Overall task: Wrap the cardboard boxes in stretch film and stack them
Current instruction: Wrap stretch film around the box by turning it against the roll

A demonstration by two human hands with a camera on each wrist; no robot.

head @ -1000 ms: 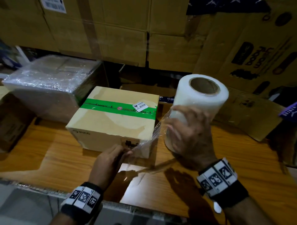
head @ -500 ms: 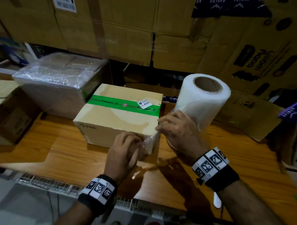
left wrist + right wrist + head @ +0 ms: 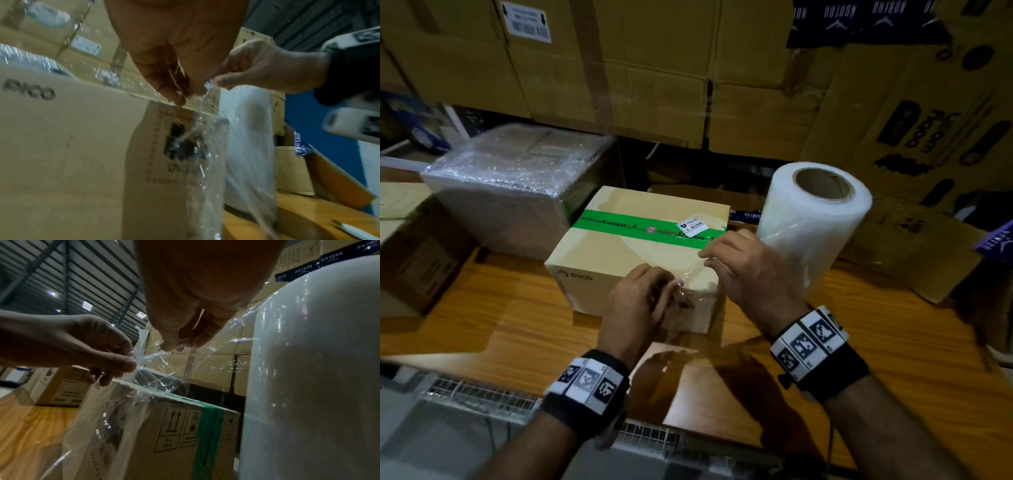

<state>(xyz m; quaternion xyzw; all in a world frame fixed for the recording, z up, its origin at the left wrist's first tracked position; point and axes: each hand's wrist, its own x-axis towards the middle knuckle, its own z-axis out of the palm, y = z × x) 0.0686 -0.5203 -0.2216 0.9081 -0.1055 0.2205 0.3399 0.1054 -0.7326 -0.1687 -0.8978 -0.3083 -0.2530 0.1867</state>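
A tan cardboard box (image 3: 633, 253) with a green tape band sits on the wooden table (image 3: 876, 349). Loose stretch film (image 3: 690, 277) drapes over its near right corner. My left hand (image 3: 674, 284) pinches the film at that corner's top edge, and my right hand (image 3: 705, 258) pinches it just beside, above the box top. The white film roll (image 3: 815, 222) stands upright on the table right of the box, with no hand on it. The left wrist view shows left fingertips (image 3: 183, 95) on the bunched film (image 3: 205, 146). In the right wrist view, right fingers (image 3: 172, 344) hold the film sheet (image 3: 156, 369) beside the roll (image 3: 308, 369).
A box wrapped in film (image 3: 510, 192) stands behind and to the left. A brown box (image 3: 417, 267) sits at the far left. Large cartons (image 3: 619, 68) wall off the back. Flattened cardboard (image 3: 914, 246) leans at the right. A wire rack (image 3: 482, 394) runs along the table's front edge.
My right hand let go of the roll, which now stands on the table, and took hold of the film. My left hand drew the film up to the box's top corner.
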